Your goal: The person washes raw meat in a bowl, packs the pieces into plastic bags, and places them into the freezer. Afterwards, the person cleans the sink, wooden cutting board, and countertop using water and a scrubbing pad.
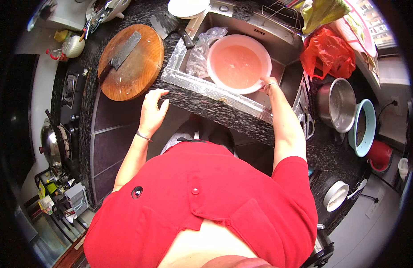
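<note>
A pale pink plastic basin (266, 60) holds cloudy, reddish water inside the stainless steel sink (287, 82). My right hand (268, 85) grips the near right part of its rim; some of the fingers are hidden by the basin. My left hand (153, 110) is empty, its fingers apart, beside the front edge of the black speckled counter (199, 104). Beyond it, a round wooden chopping board (146, 63) carries a cleaver (126, 50) and small white scraps. A crumpled clear plastic bag (198, 60) lies against the basin's left side.
A second cleaver (164, 25) lies by the sink's left rim, its handle over the edge. To the right are a red plastic bag (328, 55), scissors (307, 124), a steel pot (342, 104) and a light blue basin (369, 127). A lidded wok (51, 144) sits far left.
</note>
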`<state>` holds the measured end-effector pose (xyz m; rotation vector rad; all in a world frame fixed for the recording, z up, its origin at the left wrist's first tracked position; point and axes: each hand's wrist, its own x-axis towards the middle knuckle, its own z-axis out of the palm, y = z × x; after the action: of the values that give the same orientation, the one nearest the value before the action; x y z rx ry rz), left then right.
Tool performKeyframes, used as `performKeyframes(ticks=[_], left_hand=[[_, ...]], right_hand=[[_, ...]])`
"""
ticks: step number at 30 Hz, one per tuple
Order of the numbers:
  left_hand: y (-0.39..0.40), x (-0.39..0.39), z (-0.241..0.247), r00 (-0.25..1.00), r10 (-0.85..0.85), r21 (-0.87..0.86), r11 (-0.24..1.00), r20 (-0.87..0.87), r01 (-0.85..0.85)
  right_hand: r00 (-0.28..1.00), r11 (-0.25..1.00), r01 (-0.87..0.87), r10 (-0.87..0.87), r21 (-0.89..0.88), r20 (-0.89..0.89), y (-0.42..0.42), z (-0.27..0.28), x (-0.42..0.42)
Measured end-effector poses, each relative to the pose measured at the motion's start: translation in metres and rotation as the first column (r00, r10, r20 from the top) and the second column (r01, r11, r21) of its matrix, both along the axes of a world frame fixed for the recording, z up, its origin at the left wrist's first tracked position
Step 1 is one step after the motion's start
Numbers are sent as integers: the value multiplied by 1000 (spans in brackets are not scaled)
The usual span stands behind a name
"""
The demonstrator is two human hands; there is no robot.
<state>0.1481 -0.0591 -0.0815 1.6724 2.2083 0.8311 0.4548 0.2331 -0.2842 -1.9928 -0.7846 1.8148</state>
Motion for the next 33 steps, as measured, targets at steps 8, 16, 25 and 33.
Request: performKeyframes(ticks=[8, 16, 25, 33], left_hand=[[64, -6, -28, 986, -155, -14, 988, 64, 156], [193, 4, -117, 726, -515, -299, 857, -455, 420], [236, 13, -138, 479, -694, -709, 680, -538, 189], [226, 26, -69, 547, -666, -524, 742, -507, 418]], right_hand=[[994, 905, -38, -11, 424, 112, 30, 27, -15], [454, 135, -889, 127, 438, 882, 43, 167, -38], [251, -269, -942, -179, 198, 951, -2, 212, -5], [392, -159, -919, -247, 362, 886, -9, 203, 32]])
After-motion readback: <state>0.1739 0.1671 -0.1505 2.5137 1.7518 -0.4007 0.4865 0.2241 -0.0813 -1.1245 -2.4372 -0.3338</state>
